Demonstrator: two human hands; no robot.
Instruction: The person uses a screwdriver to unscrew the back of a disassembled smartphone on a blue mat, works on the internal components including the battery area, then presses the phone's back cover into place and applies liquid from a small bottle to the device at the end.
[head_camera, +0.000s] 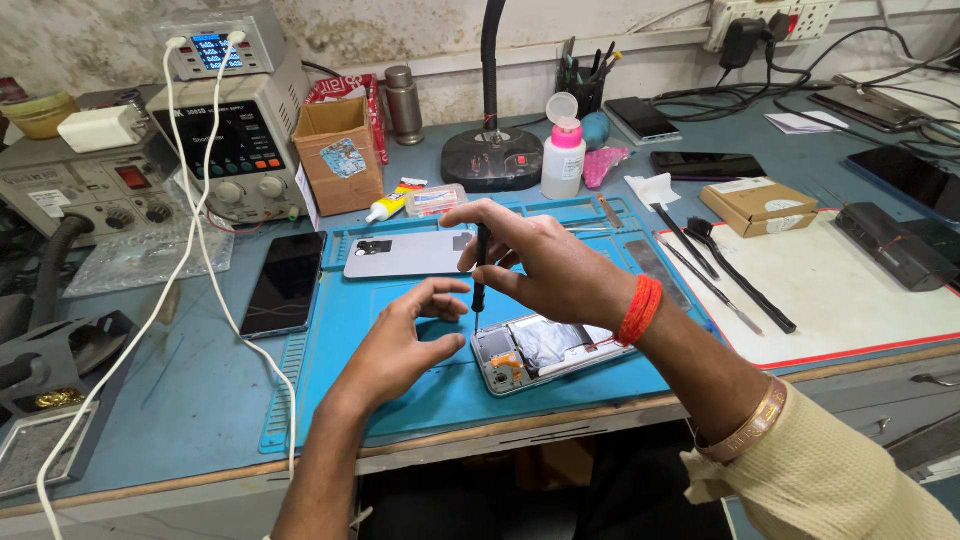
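Observation:
An opened phone (545, 350) with its inner parts showing lies on the blue work mat (400, 400) near the table's front edge. My right hand (550, 265) holds a thin black screwdriver (479, 275) upright, its tip just above the phone's left end. Just left of the phone, my left hand (400, 345) hovers with fingers curled apart and empty, its fingertips close to the screwdriver shaft. The phone's grey back cover (405, 253) rests at the mat's far side.
A dark phone (285, 283) lies left of the mat. Power supplies (235, 150), a cardboard box (340, 155), a lamp base (492, 160) and a white bottle (563, 155) stand behind. Tools (720, 270) lie on a white mat (850, 290) at right, with more phones beyond.

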